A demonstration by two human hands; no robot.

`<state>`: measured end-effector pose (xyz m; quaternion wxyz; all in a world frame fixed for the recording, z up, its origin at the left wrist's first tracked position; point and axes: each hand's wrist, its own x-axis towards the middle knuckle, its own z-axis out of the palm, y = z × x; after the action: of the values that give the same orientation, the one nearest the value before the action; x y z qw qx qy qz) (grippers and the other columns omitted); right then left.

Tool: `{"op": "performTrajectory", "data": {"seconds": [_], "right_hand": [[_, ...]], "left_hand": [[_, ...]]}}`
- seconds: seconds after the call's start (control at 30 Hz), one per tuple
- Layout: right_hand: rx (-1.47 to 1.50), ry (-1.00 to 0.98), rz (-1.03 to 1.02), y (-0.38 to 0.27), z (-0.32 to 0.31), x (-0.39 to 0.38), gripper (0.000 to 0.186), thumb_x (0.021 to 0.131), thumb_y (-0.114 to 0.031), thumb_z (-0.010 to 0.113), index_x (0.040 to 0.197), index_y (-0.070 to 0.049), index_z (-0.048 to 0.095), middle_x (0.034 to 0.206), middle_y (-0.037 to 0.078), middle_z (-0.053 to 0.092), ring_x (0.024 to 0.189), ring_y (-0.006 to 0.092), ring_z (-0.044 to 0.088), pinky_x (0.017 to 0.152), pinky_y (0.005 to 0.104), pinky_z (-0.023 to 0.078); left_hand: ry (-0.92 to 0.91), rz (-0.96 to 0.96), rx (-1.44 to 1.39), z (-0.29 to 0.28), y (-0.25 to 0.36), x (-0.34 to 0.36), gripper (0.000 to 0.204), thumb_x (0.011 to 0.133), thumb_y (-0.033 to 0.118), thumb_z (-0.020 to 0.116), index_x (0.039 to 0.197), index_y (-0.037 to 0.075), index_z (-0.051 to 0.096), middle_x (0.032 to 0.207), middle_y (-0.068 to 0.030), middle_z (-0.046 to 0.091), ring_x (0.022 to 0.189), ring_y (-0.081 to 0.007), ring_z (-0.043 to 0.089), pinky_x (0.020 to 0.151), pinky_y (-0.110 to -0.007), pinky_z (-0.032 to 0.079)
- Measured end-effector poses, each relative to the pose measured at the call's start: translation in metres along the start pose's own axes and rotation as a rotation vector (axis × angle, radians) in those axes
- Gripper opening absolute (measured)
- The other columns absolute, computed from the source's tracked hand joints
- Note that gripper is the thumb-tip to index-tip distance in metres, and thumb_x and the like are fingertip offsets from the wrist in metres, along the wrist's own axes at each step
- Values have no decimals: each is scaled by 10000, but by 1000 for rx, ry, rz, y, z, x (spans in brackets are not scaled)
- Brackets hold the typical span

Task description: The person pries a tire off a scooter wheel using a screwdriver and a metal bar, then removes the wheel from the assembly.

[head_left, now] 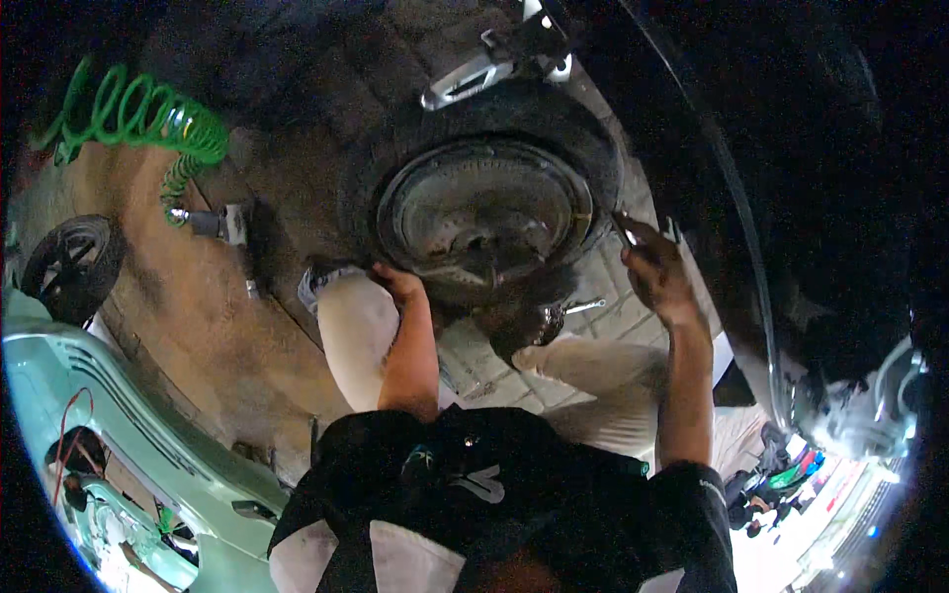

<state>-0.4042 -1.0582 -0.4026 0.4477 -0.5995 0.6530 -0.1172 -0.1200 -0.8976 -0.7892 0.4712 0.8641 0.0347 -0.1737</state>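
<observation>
A dark tyre (361, 188) on a worn metal rim (583, 203) sits in front of me, between my bent knees. At its near left side, my left hand (400, 284) rests against the tyre beside my left knee, with some fingers stretched out and the others partly hidden. On the far right side of the wheel, my right hand (656, 275) is closed around a thin metal tool (625, 229), whose tip points toward the tyre's edge. The tool's full shape is hidden by the hand. A silver wrench (585, 306) lies by my right foot.
Left of the wheel, an air impact wrench (222, 224) lies on the floor, joined to a green coiled hose (148, 124). Farther left stand a small spoked wheel (71, 262) and a pale green vehicle body (148, 405). A dark vehicle body (791, 198) borders the right.
</observation>
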Motion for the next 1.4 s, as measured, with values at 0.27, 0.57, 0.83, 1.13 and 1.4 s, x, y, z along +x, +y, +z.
{"op": "performTrajectory", "data": {"seconds": [0.27,0.57,0.83,1.13,1.4], "right_hand": [[377,-52,275,-43,0,-4,490,747,-170,576,1190,1,454,546,-59,383,408,28,309,361,182,208],[450,-143,256,-86,6,13,224,720,-158,631,891,-34,552,627,14,485,455,98,391,362,244,286],[318,-27,381,-67,8,4,490,747,-158,611,1194,-32,451,685,-10,498,496,56,408,372,184,284],[-82,134,99,-43,85,-19,509,770,-178,589,1207,-3,393,1030,209,540,914,298,542,771,340,429],[227,371,54,-47,134,-9,431,735,-46,554,1150,-2,446,921,149,592,791,260,548,709,332,421]], "left_hand": [[31,21,193,-5,15,-2,632,888,482,278,1223,-43,387,1252,-270,373,1157,-401,351,977,-441,254],[-155,-180,327,-36,56,11,756,847,561,309,1243,-84,325,1259,-299,340,1163,-413,346,963,-454,281],[-31,-123,348,-24,81,-41,705,863,511,330,1243,-84,326,1262,-308,329,1162,-413,344,951,-462,296],[-47,-151,290,-20,35,-22,561,914,395,250,1270,-32,329,1135,-285,475,1029,-393,469,896,-466,323],[-219,-215,590,-18,77,-22,643,902,456,231,1258,-73,310,1250,-282,353,1143,-397,375,946,-491,286]]}}
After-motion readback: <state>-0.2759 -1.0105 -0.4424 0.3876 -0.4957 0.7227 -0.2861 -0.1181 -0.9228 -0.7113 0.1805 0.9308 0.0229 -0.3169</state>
